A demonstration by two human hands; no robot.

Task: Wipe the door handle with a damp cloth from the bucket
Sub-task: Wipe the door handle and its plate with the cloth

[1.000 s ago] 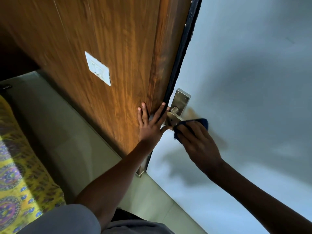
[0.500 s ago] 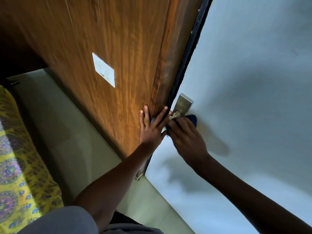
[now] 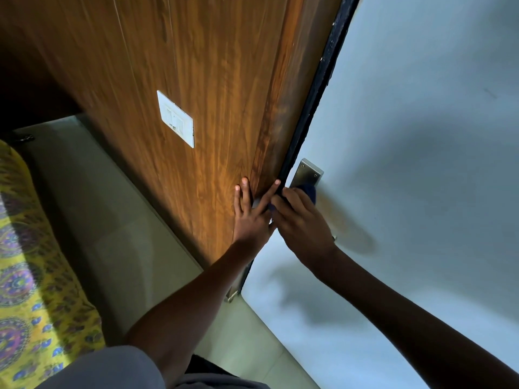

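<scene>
A metal door handle plate is fixed to the pale blue-white door, just right of the black door edge. My right hand presses a dark blue cloth onto the handle, which lies hidden under the cloth and fingers. Only the plate's upper part shows. My left hand rests flat with fingers spread on the brown wooden panel, its fingertips reaching the black edge. No bucket is in view.
A white switch plate sits on the wooden panel. A pale tiled floor runs below it. A yellow patterned bedspread fills the lower left. A small metal stop sits at the door's bottom edge.
My right hand has slid the cloth up and left over the handle, covering the knob that showed a second ago. My left hand stays flat on the wood.
</scene>
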